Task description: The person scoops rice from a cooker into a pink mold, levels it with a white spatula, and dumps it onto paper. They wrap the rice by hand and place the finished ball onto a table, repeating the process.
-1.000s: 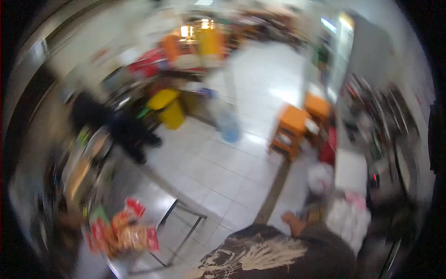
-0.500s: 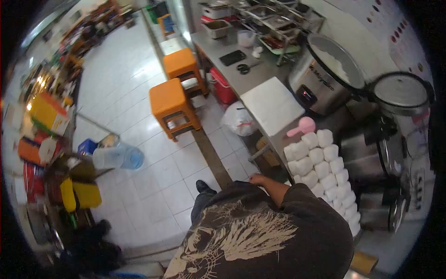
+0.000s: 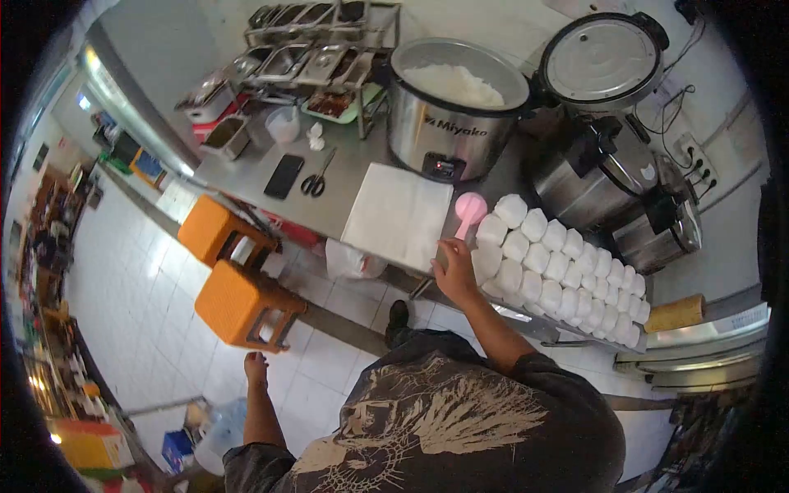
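My right hand [image 3: 454, 267] is over the front edge of the steel table, thumb and fingers apart, holding nothing. It is beside the corner of a stack of white sheets [image 3: 399, 215], just below the handle of a pink scoop [image 3: 470, 207]. Right of it are several rows of white wrapped bundles [image 3: 538, 259]. My left hand [image 3: 256, 368] hangs over the floor below an orange stool [image 3: 238, 304], its small fingers curled with nothing visible in them. Behind the sheets, an open silver cooker [image 3: 452, 123] holds white rice [image 3: 454, 85].
A black phone [image 3: 283, 177] and black scissors [image 3: 317, 174] lie on the steel table [image 3: 238, 177]. Food trays [image 3: 283, 62] stand on a rack at the back. Closed cookers [image 3: 588, 177] stand at the right. A second orange stool [image 3: 209, 226] is at the left.
The view has swung right towards the table. My right hand has risen from beside my body to the table edge near the scoop. My left hand has come into view.
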`<state>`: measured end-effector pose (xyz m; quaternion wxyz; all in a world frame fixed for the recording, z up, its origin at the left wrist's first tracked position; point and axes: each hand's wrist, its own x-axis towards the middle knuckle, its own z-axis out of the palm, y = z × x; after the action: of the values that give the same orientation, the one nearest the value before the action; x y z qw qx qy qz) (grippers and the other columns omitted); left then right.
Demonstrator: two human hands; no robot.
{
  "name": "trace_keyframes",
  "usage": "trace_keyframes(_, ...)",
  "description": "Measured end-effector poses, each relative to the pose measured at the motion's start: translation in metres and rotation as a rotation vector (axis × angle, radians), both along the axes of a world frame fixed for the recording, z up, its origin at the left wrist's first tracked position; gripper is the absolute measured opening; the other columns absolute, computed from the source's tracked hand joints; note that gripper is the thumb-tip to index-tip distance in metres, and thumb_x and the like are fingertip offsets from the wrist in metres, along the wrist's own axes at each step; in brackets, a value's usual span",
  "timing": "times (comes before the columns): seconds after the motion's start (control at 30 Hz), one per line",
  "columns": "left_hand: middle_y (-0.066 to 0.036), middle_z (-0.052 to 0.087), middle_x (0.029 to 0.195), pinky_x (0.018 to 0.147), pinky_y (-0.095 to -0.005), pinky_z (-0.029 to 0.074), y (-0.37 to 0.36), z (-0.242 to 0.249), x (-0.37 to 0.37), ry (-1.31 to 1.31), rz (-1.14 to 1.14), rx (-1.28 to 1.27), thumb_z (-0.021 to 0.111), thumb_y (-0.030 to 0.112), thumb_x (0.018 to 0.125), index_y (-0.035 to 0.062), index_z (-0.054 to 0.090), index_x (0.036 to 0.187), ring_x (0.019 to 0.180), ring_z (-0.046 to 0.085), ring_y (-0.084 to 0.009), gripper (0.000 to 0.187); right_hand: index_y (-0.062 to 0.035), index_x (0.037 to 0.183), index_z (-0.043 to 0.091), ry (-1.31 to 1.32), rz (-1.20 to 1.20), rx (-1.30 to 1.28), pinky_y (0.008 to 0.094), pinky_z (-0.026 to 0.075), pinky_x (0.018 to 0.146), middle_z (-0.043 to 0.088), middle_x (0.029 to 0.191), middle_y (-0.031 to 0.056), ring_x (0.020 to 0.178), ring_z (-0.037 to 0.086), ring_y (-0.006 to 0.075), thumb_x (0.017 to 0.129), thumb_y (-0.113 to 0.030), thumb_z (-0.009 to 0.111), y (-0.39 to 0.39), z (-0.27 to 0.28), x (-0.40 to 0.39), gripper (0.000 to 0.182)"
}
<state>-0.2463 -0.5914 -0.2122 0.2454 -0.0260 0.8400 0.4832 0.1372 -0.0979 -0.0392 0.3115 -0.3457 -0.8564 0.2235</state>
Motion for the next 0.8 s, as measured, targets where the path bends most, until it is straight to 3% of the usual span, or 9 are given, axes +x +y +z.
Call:
trace_keyframes(0.03,-0.009,0.064,0.079,0.055,-0.0335,0.05,0.046,0.009,-0.018,0.065,-0.127,-0.02,0.058,0.022,0.098,-0.0014,0.062,0.102,0.063,0.06,-0.0178,0.024,-0.0025,0.14,0.047,-0.081,-0.114,0.041,0.0508,0.041,0.105,0.043,0.138,0.0294,0.124,0.047,0.0474,0.085,-0.019,0.072,0.012,-0.003,-0.005,0.063)
trace_keyframes(0.13,-0.008,0.066,0.084,0.069,-0.0345,0.051,0.207,0.082,0.0,0.461,-0.508,-0.1,0.06,0.016,0.096,-0.0014,0.066,0.101,0.076,0.063,-0.0193,0.019,-0.0013,0.145,0.04,-0.394,-0.44,-0.041,0.0498,0.042,0.106,0.041,0.14,0.0332,0.127,0.047,0.0481,0.087,-0.023,0.071,0.055,-0.012,-0.023,0.07)
trace_keyframes(0.17,-0.014,0.069,0.086,0.072,-0.0367,0.052,0.258,0.112,0.017,0.321,-0.605,0.07,0.062,0.016,0.095,-0.0004,0.066,0.106,0.078,0.066,-0.0231,0.02,-0.0008,0.148,0.035,-0.387,-0.447,-0.215,0.0511,0.042,0.106,0.04,0.141,0.0355,0.13,0.045,0.0493,0.088,-0.023,0.069,0.067,-0.004,-0.028,0.072)
trace_keyframes(0.27,-0.017,0.069,0.09,0.07,-0.0356,0.052,0.396,0.221,0.06,0.496,-1.021,0.114,0.065,0.014,0.093,0.0015,0.066,0.107,0.078,0.067,-0.0261,0.019,0.0002,0.15,0.03,-0.414,-0.51,-0.468,0.0531,0.042,0.106,0.039,0.141,0.0378,0.13,0.044,0.0515,0.09,-0.02,0.064,0.102,-0.004,-0.039,0.072)
trace_keyframes(0.43,-0.015,0.068,0.09,0.069,-0.0385,0.052,0.56,0.386,0.058,0.987,-1.356,0.45,0.066,0.006,0.089,0.0019,0.067,0.1,0.078,0.066,-0.0315,0.011,0.0016,0.15,0.025,-0.053,-0.426,-0.224,0.053,0.046,0.099,0.051,0.13,0.036,0.12,0.054,0.0478,0.089,-0.007,0.058,0.123,-0.02,-0.028,0.07)
trace_keyframes(0.53,-0.016,0.065,0.086,0.072,-0.0412,0.052,0.663,0.446,0.046,1.046,-1.464,0.613,0.064,0.007,0.09,0.0004,0.065,0.096,0.079,0.065,-0.0347,0.009,0.0011,0.151,0.019,0.127,-0.447,-0.242,0.0483,0.05,0.087,0.06,0.114,0.0302,0.103,0.062,0.0423,0.09,-0.002,0.056,0.097,0.002,-0.011,0.072)
trace_keyframes(0.67,-0.018,0.069,0.098,0.08,-0.0459,0.054,0.804,0.453,0.061,1.281,-2.036,-0.253,0.063,0.026,0.093,0.0014,0.07,0.1,0.094,0.067,-0.0354,0.026,-0.0004,0.152,0.013,0.256,-0.61,-0.582,0.0388,0.05,0.073,0.064,0.096,0.0205,0.082,0.065,0.0316,0.092,-0.004,0.058,0.069,0.064,-0.009,0.075)
trace_keyframes(0.7,-0.019,0.07,0.103,0.082,-0.0461,0.055,0.826,0.444,0.075,1.321,-2.121,-0.561,0.061,0.028,0.095,0.0014,0.071,0.102,0.102,0.068,-0.0333,0.029,-0.0011,0.152,0.016,0.275,-0.61,-0.425,0.0342,0.047,0.069,0.062,0.093,0.015,0.078,0.06,0.0215,0.095,-0.008,0.059,0.066,0.05,-0.003,0.072)
trace_keyframes(0.8,-0.018,0.072,0.102,0.081,-0.0453,0.056,0.867,0.416,0.09,1.391,-2.147,-0.888,0.062,0.028,0.091,0.0011,0.073,0.103,0.102,0.07,-0.0322,0.032,-0.0019,0.15,0.02,0.509,-0.665,-0.334,0.0291,0.046,0.065,0.06,0.092,0.0094,0.074,0.056,0.0154,0.097,-0.008,0.059,0.068,0.109,-0.012,0.066)
